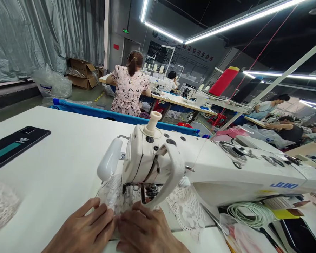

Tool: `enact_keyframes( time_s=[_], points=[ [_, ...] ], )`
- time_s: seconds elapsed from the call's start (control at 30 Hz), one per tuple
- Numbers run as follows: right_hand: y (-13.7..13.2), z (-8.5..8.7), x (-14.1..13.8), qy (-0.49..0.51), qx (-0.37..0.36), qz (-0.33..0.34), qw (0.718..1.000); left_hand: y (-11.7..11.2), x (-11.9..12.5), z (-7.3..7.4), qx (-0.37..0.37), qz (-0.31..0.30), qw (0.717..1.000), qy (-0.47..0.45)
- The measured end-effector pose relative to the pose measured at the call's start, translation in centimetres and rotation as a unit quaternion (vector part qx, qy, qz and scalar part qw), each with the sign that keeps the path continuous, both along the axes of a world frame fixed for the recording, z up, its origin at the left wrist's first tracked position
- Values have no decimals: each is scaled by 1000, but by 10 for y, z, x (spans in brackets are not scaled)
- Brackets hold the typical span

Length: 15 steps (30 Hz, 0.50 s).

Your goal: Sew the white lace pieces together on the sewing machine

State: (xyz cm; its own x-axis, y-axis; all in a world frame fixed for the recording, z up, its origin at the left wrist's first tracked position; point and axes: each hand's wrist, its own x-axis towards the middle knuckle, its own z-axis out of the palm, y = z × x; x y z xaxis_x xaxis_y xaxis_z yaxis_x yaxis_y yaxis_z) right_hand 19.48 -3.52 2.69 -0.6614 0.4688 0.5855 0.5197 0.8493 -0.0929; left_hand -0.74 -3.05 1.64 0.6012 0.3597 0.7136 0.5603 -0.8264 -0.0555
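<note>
A piece of white lace fabric (109, 191) lies under the head of a white sewing machine (213, 172), and more of it spreads to the right of the needle area. My left hand (91, 226) grips the lace at its near edge, fingers curled and pressed together. Close beside it, my right hand (149, 228) holds the lace just in front of the presser foot area, its fingertips partly hidden by the machine's curved white guard (173, 172). The needle itself is hard to make out.
A dark phone (18, 144) and another lace piece (1, 205) lie at left. To the right are tweezers (213, 216), coiled pale cord (250, 214) and a second phone (301, 233). A red thread cone (223, 81) stands behind. Several people sit at other tables.
</note>
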Motion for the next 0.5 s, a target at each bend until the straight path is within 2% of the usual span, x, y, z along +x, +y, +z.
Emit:
enact_keyframes(
  time_s=[0.2,0.37,0.5],
  points=[
    [-3,6,3,17,-66,-101,993,8,1,-3,-20,13,999,24],
    [8,-5,7,-33,-13,-134,990,18,5,-9,-38,20,997,62],
    [12,-5,7,-43,5,-165,985,25,7,-9,-47,25,997,49]
  ],
)
